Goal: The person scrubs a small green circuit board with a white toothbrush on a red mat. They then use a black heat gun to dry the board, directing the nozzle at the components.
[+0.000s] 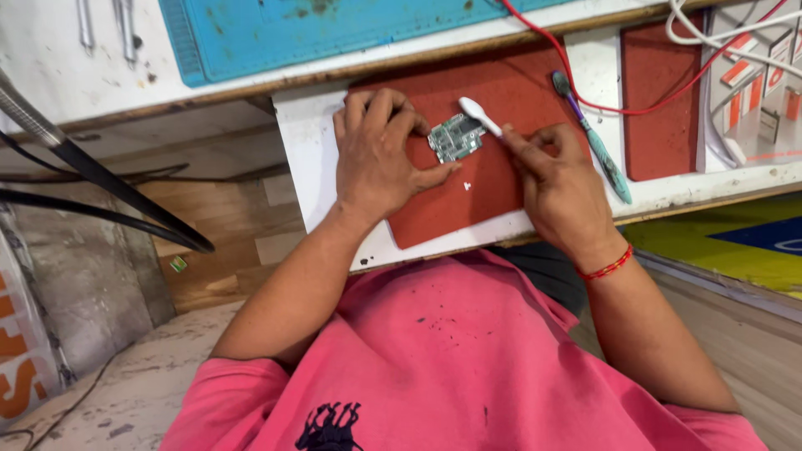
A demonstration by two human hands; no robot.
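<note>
Worn white boards make up the bench across the top half of the frame, with a rust-red mat (501,142) laid on the nearest board just above centre. On that mat lies a small green circuit board (455,138), roughly in the middle of the picture's upper half.

The left hand (376,159) rests on the mat just left of the circuit board. Its fingers are curled loosely, the fingertips pressing the board's upper left edge and the thumb stretched out beneath it, so the board sits pinned between thumb and fingers rather than lifted.

The right hand (560,184) lies to the right of the board, closed narrowly around a white plastic tool (480,115). The forefinger runs along the handle, and the tool's rounded tip touches the upper right corner of the circuit board. A red thread band (607,268) circles that wrist.

Just right of the right hand, a toothbrush (593,146) with a teal and purple handle lies slanted on the bench edge. A red wire (576,79) loops above it. At upper left sits a blue mat (334,29). A pink shirt (468,359) fills the lower frame.
</note>
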